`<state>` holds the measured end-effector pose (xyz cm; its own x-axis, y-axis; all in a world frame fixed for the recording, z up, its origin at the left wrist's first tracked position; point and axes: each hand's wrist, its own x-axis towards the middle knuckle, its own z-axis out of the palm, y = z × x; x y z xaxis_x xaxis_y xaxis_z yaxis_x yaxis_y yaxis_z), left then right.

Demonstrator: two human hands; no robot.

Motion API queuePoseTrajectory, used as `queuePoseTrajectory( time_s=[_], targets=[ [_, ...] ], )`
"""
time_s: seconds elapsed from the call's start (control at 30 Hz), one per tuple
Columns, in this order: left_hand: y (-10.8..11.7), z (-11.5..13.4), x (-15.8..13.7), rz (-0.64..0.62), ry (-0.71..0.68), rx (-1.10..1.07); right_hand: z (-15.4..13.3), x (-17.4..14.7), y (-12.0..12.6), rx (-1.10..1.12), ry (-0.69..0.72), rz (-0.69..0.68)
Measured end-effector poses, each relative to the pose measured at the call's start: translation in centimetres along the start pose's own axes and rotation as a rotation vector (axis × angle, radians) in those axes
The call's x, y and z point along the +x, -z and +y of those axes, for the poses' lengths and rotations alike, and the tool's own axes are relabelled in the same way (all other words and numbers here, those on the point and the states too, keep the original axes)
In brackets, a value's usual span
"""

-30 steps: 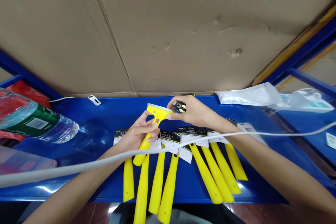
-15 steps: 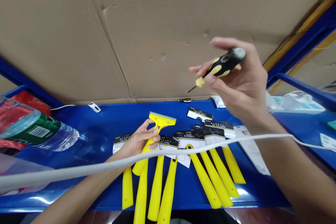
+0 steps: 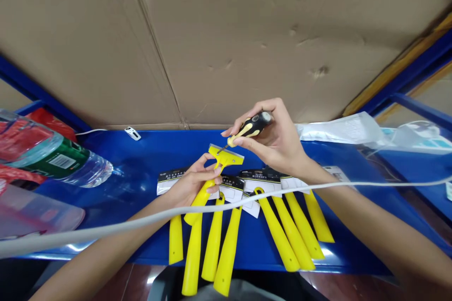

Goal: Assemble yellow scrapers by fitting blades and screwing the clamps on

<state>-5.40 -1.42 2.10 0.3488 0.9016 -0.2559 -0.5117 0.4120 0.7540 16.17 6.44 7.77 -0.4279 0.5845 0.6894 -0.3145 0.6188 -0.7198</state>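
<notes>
My left hand (image 3: 198,179) is closed around the neck of a yellow scraper (image 3: 226,155), its wide head with a blade pointing away from me. In my right hand (image 3: 273,143) is a black and yellow screwdriver (image 3: 251,128), gripped by its handle. The screwdriver's tip reaches the left screw of the scraper head; whether it sits in the slot is too small to tell. Below my hands lie several yellow handles (image 3: 226,254) in two fanned groups. Black and white printed cards (image 3: 261,181) lie at their upper ends.
A large water bottle (image 3: 67,160) lies at the left beside red plastic. A small white object (image 3: 133,133) rests near the back edge of the blue shelf (image 3: 109,225). A white cable (image 3: 148,220) crosses in front of my forearms. White plastic packaging (image 3: 339,129) lies at the right.
My right hand has come down and to the left, bringing the screwdriver from the air to the scraper's head. My left hand still holds the scraper. The view has shifted slightly.
</notes>
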Motion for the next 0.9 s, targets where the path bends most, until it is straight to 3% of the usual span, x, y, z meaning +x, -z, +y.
queuePoseTrajectory(
  time_s=[0.9],
  targets=[
    [0.55, -0.37, 0.05, -0.001, -0.022, -0.005, 0.01, -0.33, -0.12, -0.084, 0.057, -0.018]
  ],
)
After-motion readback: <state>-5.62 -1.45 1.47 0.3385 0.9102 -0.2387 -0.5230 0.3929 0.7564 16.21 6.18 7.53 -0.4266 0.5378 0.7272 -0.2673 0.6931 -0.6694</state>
